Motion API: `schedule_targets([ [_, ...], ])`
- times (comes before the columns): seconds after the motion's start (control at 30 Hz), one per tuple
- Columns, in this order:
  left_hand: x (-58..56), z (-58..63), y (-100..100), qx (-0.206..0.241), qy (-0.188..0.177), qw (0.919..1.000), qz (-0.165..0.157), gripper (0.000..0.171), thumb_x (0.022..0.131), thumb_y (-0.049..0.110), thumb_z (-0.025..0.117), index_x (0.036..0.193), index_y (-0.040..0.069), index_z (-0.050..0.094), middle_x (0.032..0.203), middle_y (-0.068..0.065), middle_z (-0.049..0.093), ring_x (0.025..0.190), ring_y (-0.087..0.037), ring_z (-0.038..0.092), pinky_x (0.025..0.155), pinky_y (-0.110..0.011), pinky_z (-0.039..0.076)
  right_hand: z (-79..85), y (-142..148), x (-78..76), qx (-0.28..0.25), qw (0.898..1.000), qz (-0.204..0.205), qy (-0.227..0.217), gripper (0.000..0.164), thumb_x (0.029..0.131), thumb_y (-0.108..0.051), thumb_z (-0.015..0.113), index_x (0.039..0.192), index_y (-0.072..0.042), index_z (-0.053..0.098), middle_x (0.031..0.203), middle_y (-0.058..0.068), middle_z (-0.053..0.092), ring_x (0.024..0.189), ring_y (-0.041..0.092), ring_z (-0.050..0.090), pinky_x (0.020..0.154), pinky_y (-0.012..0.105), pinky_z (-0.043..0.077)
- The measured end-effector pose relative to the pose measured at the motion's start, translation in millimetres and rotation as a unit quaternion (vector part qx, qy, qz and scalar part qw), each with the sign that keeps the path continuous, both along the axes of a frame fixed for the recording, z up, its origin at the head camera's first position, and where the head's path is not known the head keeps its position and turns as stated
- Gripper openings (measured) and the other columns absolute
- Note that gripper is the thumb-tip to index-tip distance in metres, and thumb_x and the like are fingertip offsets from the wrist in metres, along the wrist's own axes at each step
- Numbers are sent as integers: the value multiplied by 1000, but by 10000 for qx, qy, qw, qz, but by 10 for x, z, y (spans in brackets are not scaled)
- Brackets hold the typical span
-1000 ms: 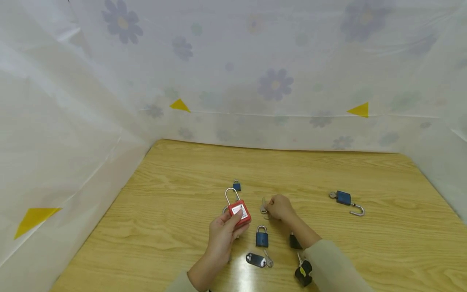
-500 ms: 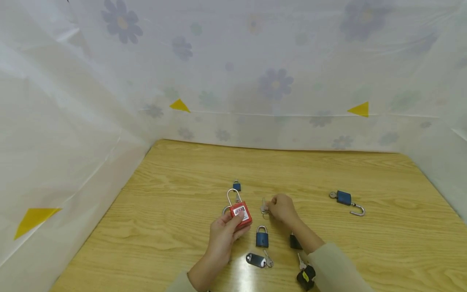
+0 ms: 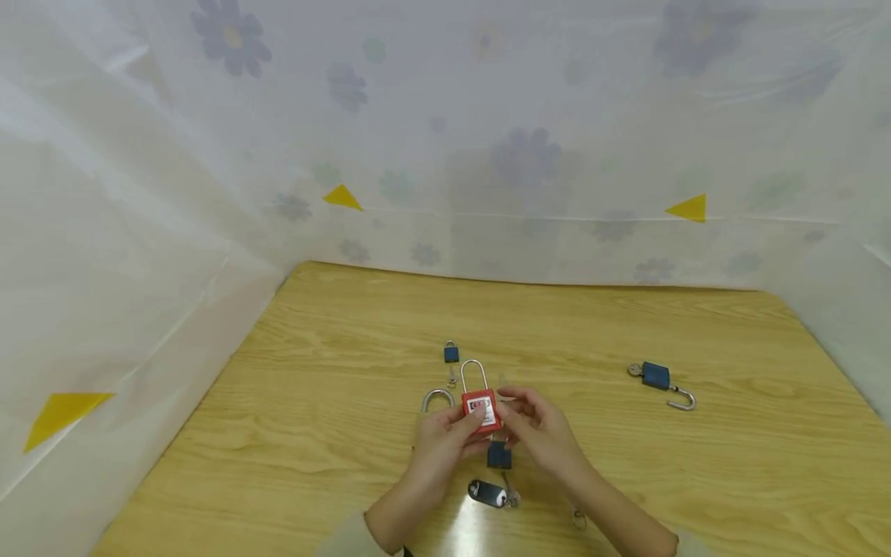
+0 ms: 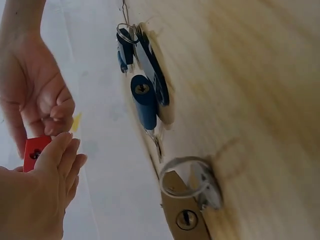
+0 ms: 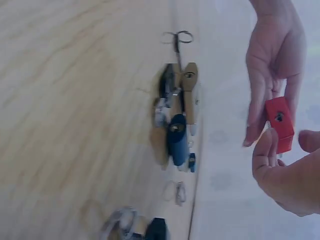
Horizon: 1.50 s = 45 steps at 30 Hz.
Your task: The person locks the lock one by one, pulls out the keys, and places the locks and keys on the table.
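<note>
A red padlock (image 3: 480, 410) with a white label and a tall steel shackle is held in my left hand (image 3: 440, 445), thumb across the label. Its underside with the keyhole shows in both wrist views. My right hand (image 3: 546, 433) is at the padlock's right side, thumb tip right at its edge. In the right wrist view its loosely curved fingers reach to the padlock, with the thumb a little apart from it. Keys on a ring (image 5: 180, 193) lie on the table. Under the hands lies a blue padlock (image 3: 499, 455), partly covered by the right fingers.
A brass padlock (image 4: 186, 217) with ringed keys lies under the left hand. Near the user is a dark key tag (image 3: 487, 493) with keys. Behind lies a small blue padlock (image 3: 451, 353); at right, an open blue padlock (image 3: 656, 376) with a key. White sheeting (image 3: 418, 139) surrounds the table.
My right hand has let go of the keys and come over to the red padlock. The left hand has shifted the padlock a little to the right. My right arm now hides the black padlocks.
</note>
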<state>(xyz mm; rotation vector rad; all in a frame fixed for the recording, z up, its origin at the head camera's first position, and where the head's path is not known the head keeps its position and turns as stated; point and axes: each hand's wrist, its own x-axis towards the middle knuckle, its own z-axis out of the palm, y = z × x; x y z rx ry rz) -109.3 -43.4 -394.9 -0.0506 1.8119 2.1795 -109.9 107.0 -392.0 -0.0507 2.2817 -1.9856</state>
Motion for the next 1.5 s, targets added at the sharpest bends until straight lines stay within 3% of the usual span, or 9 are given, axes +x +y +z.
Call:
schedule_targets([
  [0.17, -79, 59, 77, -199, 183, 9988, -412, 41, 96, 18, 51, 122, -13, 50, 111, -26, 63, 95, -26, 67, 82, -35, 56, 80, 28, -35, -9, 9994, -331, 67, 34, 87, -4, 60, 119, 5, 52, 93, 15, 60, 68, 11, 56, 60, 25, 53],
  [0.33, -271, 171, 128, -733, 493, 9922, -877, 38, 98, 14, 43, 126, -13, 47, 111, -29, 62, 100, -35, 64, 82, -39, 55, 135, 27, -145, -179, 9957, -909, 70, 31, 88, -1, 58, 118, 6, 54, 90, 10, 61, 66, 8, 56, 61, 21, 52],
  [0.57, -551, 275, 214, -1531, 988, 9823, -437, 39, 95, 10, 49, 130, -7, 47, 119, -23, 60, 105, -31, 61, 80, -34, 56, 91, 75, -424, -266, 9902, -1372, 31, 32, 93, -5, 52, 123, 6, 51, 95, 8, 59, 69, 7, 54, 63, 16, 51],
  [0.87, -861, 171, 335, -2100, 954, 9725, -320, 33, 94, 11, 49, 122, -4, 57, 124, -17, 60, 117, -27, 53, 95, -38, 48, -62, 108, -783, -372, 9804, -1884, -431, 28, 92, -8, 54, 115, 9, 56, 89, 3, 58, 68, 7, 55, 64, 16, 52],
  [0.97, -1000, 112, 357, -2370, 843, 9675, -265, 29, 92, 9, 51, 116, -4, 61, 112, -16, 65, 95, -18, 60, 77, -25, 51, -113, 108, -886, -152, 9782, -2017, -469, 26, 91, -7, 56, 108, 12, 58, 85, 5, 60, 64, 7, 56, 61, 17, 52],
  [1.07, -1131, 68, 362, -2790, 724, 9556, -610, 26, 91, 9, 52, 109, -5, 65, 88, -11, 63, 71, -12, 49, 58, -17, 40, -191, 111, -984, 97, 9765, -2074, -572, 24, 89, -4, 57, 105, 13, 59, 85, 10, 61, 60, 7, 55, 59, 19, 53],
  [1.17, -1242, 53, 368, -3154, 573, 9406, -1122, 26, 92, 13, 53, 106, -5, 65, 78, -3, 55, 67, -10, 43, 56, -18, 36, -262, 115, -1051, 200, 9750, -2093, -725, 22, 89, -3, 57, 103, 13, 58, 85, 11, 59, 57, 8, 54, 56, 19, 53],
  [1.23, -1299, 44, 383, -3240, 348, 9361, -1324, 26, 93, 15, 53, 104, -5, 65, 71, 0, 48, 63, -10, 41, 55, -20, 34, -290, 115, -1068, 181, 9737, -2114, -835, 22, 89, -3, 56, 103, 14, 57, 82, 9, 57, 56, 8, 52, 53, 19, 51],
  [1.5, -1359, -5, 429, -3637, 183, 9220, -1316, 17, 87, 6, 52, 78, -5, 61, 49, 4, 37, 46, -10, 32, 44, -22, 26, -532, 153, -1153, 270, 9747, -2085, -754, 16, 88, -6, 60, 92, 9, 63, 75, 13, 60, 53, 11, 56, 52, 24, 54],
])
